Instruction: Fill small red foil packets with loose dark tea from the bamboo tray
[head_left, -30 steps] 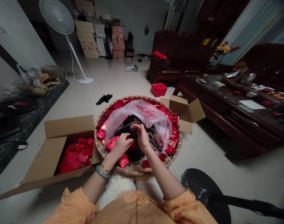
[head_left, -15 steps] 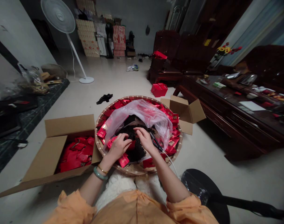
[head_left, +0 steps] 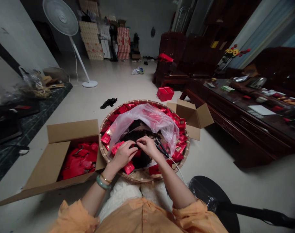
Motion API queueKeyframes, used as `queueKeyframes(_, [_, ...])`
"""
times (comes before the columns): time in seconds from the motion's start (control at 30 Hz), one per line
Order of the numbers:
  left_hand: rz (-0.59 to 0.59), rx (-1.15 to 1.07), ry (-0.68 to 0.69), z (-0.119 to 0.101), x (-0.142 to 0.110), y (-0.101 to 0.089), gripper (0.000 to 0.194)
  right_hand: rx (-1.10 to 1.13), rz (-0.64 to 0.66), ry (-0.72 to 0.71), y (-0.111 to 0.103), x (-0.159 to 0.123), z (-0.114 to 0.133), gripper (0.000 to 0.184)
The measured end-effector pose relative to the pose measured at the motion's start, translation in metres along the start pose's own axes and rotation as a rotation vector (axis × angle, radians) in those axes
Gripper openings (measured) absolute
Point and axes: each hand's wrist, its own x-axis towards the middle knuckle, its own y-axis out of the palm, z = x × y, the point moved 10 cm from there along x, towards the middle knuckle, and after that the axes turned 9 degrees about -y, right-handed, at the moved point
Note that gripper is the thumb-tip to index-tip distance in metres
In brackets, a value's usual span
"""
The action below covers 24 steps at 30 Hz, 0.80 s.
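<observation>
Over a round woven bamboo basket [head_left: 105, 162], my left hand [head_left: 124, 153] is closed with its fingers bent round a small red packet [head_left: 137, 153], mostly hidden beneath them. My right hand [head_left: 148, 147] is pinched at the packet's upper edge, its fingertips meeting those of the left. Under both hands lies dark, loose, leafy stuff like tea [head_left: 141, 161], inside an open clear plastic bag [head_left: 140, 114]. Black tongs like a flat iron [head_left: 162, 147], with a white cord, rest right of my right hand. Many shiny red packets [head_left: 180, 123] ring the bag.
An open cardboard box [head_left: 47, 161] full of red packets stands left of the basket; another open box [head_left: 193, 116] is behind right. A black round stand base [head_left: 214, 200] lies near my right knee. A dark wooden table [head_left: 225, 113] runs along the right, a white fan [head_left: 89, 83] back left.
My right hand has come down and slightly toward me, its fingers now pinching beside my left fingertips. My left hand has barely moved. More of the dark leaves beyond the hands shows.
</observation>
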Motion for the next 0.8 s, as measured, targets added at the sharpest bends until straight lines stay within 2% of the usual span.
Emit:
queueKeyframes(0.13, [0.008,-0.007,0.007,0.0,-0.001,0.0,0.019,0.013,-0.017,0.005,0.001,0.0,-0.007,0.006])
queueKeyframes(0.23, [0.007,-0.009,0.018,-0.001,0.0,0.0,0.019,0.052,0.002,0.033,0.007,-0.002,-0.015,0.012])
queueKeyframes(0.33, [0.015,-0.001,0.012,-0.001,0.0,0.0,0.019,0.114,-0.059,0.059,0.003,-0.002,-0.019,0.006])
queueKeyframes(0.5, [0.016,0.002,-0.001,0.002,-0.003,0.001,0.017,0.233,-0.255,0.157,-0.026,0.002,-0.024,0.014])
queueKeyframes(0.6, [0.022,-0.026,-0.022,0.007,-0.005,0.004,0.017,0.218,-0.336,0.095,-0.047,0.002,-0.008,0.033])
queueKeyframes(0.67, [0.034,-0.047,-0.027,0.009,-0.006,0.006,0.017,0.155,-0.233,-0.007,-0.044,0.001,0.011,0.029])
queueKeyframes(0.8, [0.056,-0.085,-0.042,0.01,-0.009,0.007,0.018,-0.088,0.125,-0.211,-0.009,-0.012,0.038,0.012])
